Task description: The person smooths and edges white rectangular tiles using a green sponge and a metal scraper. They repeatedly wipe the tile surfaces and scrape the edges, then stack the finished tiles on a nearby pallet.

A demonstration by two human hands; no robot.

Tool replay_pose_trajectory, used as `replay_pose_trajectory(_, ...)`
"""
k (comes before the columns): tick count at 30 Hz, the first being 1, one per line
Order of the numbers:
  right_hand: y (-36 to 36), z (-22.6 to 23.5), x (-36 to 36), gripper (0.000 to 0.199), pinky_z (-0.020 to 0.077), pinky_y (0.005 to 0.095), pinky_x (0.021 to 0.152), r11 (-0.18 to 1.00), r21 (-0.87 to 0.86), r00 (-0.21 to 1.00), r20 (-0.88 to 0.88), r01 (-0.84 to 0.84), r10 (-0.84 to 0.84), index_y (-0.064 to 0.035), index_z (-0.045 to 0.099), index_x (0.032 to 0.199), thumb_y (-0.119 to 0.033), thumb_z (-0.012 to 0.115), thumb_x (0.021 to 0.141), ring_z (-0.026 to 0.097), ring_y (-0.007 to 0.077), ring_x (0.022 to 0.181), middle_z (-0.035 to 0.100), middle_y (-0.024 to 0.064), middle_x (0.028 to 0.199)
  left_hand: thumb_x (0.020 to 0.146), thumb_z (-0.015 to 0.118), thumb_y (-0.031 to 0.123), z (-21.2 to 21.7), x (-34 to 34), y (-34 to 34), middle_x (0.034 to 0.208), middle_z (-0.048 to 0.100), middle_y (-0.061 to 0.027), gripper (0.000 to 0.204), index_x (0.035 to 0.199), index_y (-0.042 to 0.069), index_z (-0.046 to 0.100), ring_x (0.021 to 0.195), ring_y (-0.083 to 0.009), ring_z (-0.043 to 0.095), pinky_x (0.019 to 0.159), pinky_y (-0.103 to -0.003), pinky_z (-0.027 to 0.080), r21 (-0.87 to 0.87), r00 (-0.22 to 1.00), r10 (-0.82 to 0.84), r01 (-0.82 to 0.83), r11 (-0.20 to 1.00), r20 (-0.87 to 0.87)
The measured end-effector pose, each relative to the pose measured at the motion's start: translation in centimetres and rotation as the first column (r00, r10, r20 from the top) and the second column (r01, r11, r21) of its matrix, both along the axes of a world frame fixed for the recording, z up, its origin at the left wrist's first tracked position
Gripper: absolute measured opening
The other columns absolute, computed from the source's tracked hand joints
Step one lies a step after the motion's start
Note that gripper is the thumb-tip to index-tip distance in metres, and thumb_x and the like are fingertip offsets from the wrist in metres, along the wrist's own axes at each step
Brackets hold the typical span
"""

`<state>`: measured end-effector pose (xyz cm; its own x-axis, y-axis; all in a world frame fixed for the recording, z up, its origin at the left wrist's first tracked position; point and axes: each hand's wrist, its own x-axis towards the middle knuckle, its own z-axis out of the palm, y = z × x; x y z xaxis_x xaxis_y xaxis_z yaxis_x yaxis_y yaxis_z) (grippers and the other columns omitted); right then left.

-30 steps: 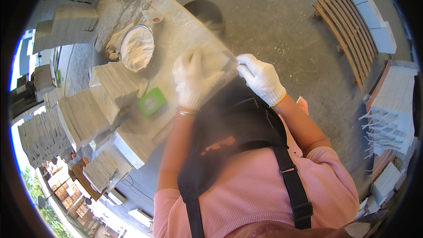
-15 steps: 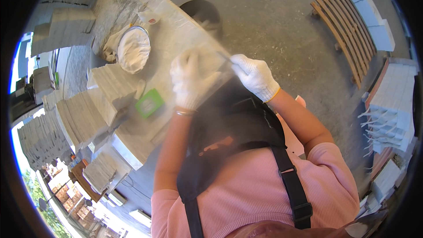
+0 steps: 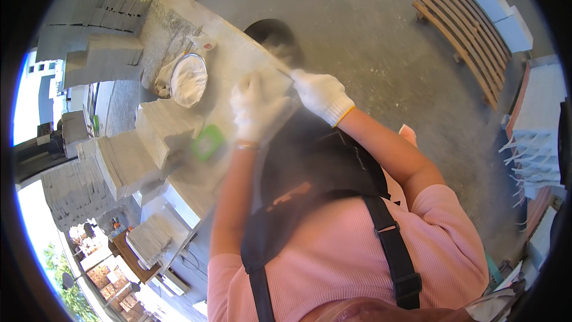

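Note:
My left hand, in a white knit glove, is over the table's near side. Its fingers look curled, and haze hides what they hold, if anything. My right hand, in a matching glove with a yellow cuff edge, is closed at the table's edge. A thin grey tool shows only as a sliver at its fingertips; its kind is hidden. A pale surface lies between the hands, blurred by the haze. Left of my left hand is a green block-like thing. Farther off stands a round metal-rimmed bowl lined with white material.
The pale, dusty worktable runs away to the far left. Stacks of whitish slabs stand along the left. A dark round bin sits beyond the table edge. Right, on the concrete floor, are a slatted wooden pallet and wrapped white bundles.
My right hand has moved left and slightly nearer my left hand, and the grey tool shows less. The view has shifted, so the bowl and stacks sit farther right.

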<state>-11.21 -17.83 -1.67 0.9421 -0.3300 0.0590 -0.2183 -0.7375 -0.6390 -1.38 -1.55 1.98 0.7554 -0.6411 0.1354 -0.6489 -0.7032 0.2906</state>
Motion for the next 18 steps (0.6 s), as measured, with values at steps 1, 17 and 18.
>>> replay_pose_trajectory(1, -0.5, 0.3, -0.1, 0.024, 0.0531, 0.0572, 0.072, 0.999, 0.047, 0.999, -0.03, -0.009, 0.011, -0.0087, 0.067, 0.114, -0.026, 0.054, 0.102, 0.071, 0.0441, 0.083, 0.072, 0.021, 0.088, 0.066, 0.085, 0.046, 0.0, 0.1, 0.0, 0.132, 0.061, -0.0211, 0.096, 0.146, 0.003, 0.055, 0.125, -0.0404, 0.055, 0.107, -0.051, 0.047, 0.032, 1.0, -0.001, 0.0, 0.999, 0.031)
replay_pose_trajectory(17, -2.2, 8.1, -0.6, 0.015, 0.0555, 0.0292, 0.083, 0.787, 0.608, 0.994, 0.098, -0.099, 0.05, -0.0055, 0.068, 0.111, -0.017, 0.06, 0.105, 0.065, 0.0096, 0.094, 0.071, 0.002, 0.102, 0.078, 0.073, 0.013, 4.5, 2.0, 6.4, 0.158, 0.051, -0.0181, 0.09, 0.16, -0.002, 0.038, 0.145, -0.0258, 0.05, 0.121, -0.039, 0.036, -0.605, 0.902, -0.158, -0.131, 0.786, -0.401)
replay_pose_trajectory(18, -1.8, 8.4, -0.2, 0.015, 0.0555, 0.0296, 0.084, 0.798, 0.59, 0.991, 0.116, -0.122, 0.066, -0.0048, 0.068, 0.111, -0.016, 0.06, 0.106, 0.065, 0.0094, 0.094, 0.07, 0.002, 0.102, 0.078, 0.07, 0.011, 4.4, 2.0, 6.8, 0.159, 0.05, -0.0173, 0.087, 0.159, -0.003, 0.04, 0.146, -0.0253, 0.049, 0.122, -0.039, 0.035, -0.632, 0.879, -0.179, -0.163, 0.757, -0.441)
